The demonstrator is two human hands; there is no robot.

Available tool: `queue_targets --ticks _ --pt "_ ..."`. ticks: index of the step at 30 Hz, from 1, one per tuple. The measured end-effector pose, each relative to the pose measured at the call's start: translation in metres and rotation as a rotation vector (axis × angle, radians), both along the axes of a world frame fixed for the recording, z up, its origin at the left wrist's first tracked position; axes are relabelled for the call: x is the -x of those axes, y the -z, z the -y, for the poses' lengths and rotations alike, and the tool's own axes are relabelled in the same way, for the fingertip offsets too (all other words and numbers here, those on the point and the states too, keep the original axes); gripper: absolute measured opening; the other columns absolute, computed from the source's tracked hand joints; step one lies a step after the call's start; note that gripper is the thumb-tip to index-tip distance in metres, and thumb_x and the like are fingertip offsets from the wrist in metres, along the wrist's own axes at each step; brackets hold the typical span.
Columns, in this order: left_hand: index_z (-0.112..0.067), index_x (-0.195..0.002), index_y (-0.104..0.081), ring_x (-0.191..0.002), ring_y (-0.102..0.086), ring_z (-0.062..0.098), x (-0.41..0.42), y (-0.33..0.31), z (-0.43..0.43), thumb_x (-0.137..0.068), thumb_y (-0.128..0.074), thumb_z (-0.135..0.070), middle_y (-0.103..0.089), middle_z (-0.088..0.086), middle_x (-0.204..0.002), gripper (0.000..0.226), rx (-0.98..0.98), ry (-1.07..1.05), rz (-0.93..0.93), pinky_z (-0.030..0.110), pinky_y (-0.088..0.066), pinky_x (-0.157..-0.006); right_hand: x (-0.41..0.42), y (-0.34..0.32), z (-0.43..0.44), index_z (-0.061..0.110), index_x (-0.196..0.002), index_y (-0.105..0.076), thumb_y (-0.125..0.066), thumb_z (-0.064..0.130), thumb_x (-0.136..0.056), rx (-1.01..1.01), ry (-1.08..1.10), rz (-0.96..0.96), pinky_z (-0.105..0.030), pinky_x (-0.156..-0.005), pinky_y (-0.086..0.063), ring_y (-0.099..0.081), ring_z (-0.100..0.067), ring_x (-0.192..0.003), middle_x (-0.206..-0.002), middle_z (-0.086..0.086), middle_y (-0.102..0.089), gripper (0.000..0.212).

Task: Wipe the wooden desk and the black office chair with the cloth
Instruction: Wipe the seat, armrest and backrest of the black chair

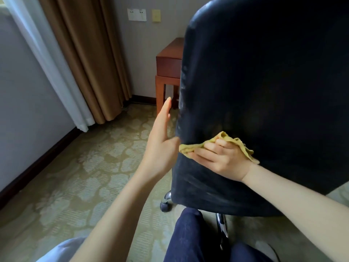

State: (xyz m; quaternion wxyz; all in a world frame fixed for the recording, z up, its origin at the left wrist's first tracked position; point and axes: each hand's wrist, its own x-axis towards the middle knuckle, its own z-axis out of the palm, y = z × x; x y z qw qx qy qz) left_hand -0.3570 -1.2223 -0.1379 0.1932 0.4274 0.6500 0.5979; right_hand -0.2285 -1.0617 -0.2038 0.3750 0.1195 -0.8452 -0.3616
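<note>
While the right hand (222, 159) presses the bunched yellow cloth (190, 149) against the lower back of the black office chair (264, 82), fingers curled over it, I would keep the strokes overlapping and work toward the chair's left edge (dusty streaks show there). Beside that edge, the left hand (160, 140) is flat, fingers straight, holding nothing; I judge it should brace the chair against swivelling. Beyond the chair stands the wooden desk (170, 61).
</note>
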Motion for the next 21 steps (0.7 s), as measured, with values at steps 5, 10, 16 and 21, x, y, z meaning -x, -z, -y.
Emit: queue_targets --ticks 5,10,16,21 --pt "-0.023 -0.143 -0.04 -0.13 -0.045 0.007 0.018 -0.023 -0.021 -0.071 -0.031 0.026 -0.052 -0.009 -0.138 0.088 0.006 0.172 0.102 0.028 -0.046 -0.1 -0.029 -0.011 -0.006 0.016 -0.103 -0.075 -0.04 0.002 -0.097 -0.093 0.025 0.221 -0.027 -0.074 -0.05 -0.067 -0.013 -0.079 -0.093 0.005 -0.071 0.038" --pt "-0.037 -0.128 -0.049 -0.109 -0.048 -0.007 0.022 -0.019 -0.022 -0.084 -0.036 0.02 -0.057 -0.032 -0.109 0.073 0.036 0.189 0.158 0.009 -0.045 -0.071 -0.055 -0.044 -0.016 0.017 -0.102 -0.075 -0.044 0.003 -0.098 -0.1 0.005 0.161 -0.029 -0.077 -0.042 -0.052 -0.016 -0.088 -0.089 0.004 -0.072 0.035" --pt "-0.047 -0.111 -0.051 -0.112 -0.048 -0.005 0.022 -0.014 -0.015 -0.064 -0.047 0.011 -0.057 -0.035 -0.106 0.075 0.003 0.306 0.236 0.027 -0.043 -0.097 -0.039 -0.094 -0.003 0.017 -0.105 -0.075 -0.074 0.004 -0.08 -0.077 0.067 -0.171 -0.034 -0.071 -0.038 -0.05 -0.017 -0.086 -0.085 0.003 -0.072 0.028" --pt "-0.049 -0.109 -0.057 -0.107 -0.052 -0.013 0.025 -0.01 -0.012 -0.049 -0.046 -0.001 -0.062 -0.035 -0.11 0.078 -0.032 0.389 0.273 0.01 -0.044 -0.078 0.0 -0.122 0.024 0.017 -0.111 -0.072 -0.063 0.004 -0.09 0.012 0.053 -0.48 -0.038 -0.073 -0.036 -0.047 -0.02 -0.089 -0.097 0.001 -0.067 0.026"
